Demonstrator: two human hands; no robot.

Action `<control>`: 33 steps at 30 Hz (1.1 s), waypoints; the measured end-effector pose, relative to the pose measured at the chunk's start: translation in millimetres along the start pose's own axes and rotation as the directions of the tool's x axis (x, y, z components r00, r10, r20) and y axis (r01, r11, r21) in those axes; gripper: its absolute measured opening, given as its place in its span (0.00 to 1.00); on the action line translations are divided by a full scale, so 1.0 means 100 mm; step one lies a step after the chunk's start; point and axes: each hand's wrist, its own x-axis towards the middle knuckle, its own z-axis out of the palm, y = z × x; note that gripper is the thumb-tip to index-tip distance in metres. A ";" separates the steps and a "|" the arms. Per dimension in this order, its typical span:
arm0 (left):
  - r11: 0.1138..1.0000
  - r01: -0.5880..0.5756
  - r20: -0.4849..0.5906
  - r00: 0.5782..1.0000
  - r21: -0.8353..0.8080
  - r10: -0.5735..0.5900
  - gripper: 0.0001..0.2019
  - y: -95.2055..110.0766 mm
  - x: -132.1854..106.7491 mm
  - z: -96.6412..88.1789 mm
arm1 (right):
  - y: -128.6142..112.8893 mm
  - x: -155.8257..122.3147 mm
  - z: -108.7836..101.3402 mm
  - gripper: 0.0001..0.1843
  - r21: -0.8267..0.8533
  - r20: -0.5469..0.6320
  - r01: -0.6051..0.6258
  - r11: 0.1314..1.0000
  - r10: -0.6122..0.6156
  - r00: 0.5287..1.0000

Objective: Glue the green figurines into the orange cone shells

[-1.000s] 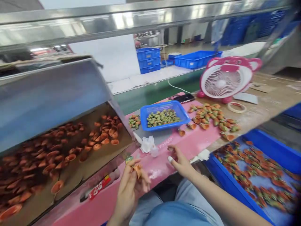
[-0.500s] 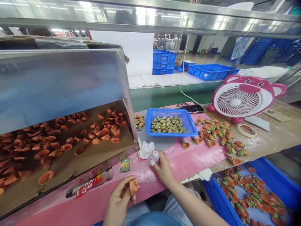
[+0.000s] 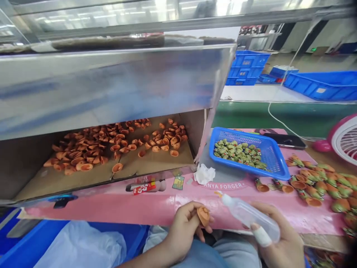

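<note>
Pink matting (image 3: 106,210) stretches beyond the fingers (image 3: 190,209); past the left fingers, leftward, an open box (image 3: 152,163) holds orange cups (image 3: 164,142); past the right fingers sits a blue basket (image 3: 275,158) of green pieces (image 3: 238,152); the right hand (image 3: 284,236) grips a squeeze bottle (image 3: 245,212); the left hand (image 3: 182,229) pinches a lone orange cup (image 3: 203,216).

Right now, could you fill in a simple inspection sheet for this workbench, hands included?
Surface: pink printed mat, glossy, with lettering.
Job's things: orange pieces in a cardboard-floored bay; green pieces in a blue basket; orange-and-green pieces right of it.
Clutter: crumpled white tissue; dark phone behind the basket.
Hands: left hand holds one orange cone; right hand, thumb wrapped in white, grips a translucent bottle, its tip apart from the cone.
Cables: white cord running down toward the pink fan, its end unclear.
Surroundings: stacked blue crates beyond.
</note>
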 end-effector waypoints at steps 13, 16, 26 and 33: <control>0.973 -0.119 0.091 0.991 0.200 0.102 0.06 0.10 -0.13 -0.10 | -0.51 -0.16 -0.01 0.19 0.053 -0.043 0.416 0.908 -0.414 0.909; 0.972 -0.106 0.107 0.991 0.211 0.084 0.07 0.08 -0.14 -0.10 | -0.51 -0.17 0.01 0.21 0.083 0.025 0.499 0.863 -0.502 0.864; 0.972 -0.105 0.125 0.989 0.211 0.080 0.07 0.09 -0.17 -0.09 | -0.47 -0.22 0.02 0.18 0.000 0.050 0.518 0.855 -0.518 0.854; 0.973 -0.112 0.131 0.988 0.201 0.087 0.07 0.08 -0.16 -0.10 | -0.47 -0.23 0.02 0.18 0.011 0.098 0.522 0.853 -0.520 0.848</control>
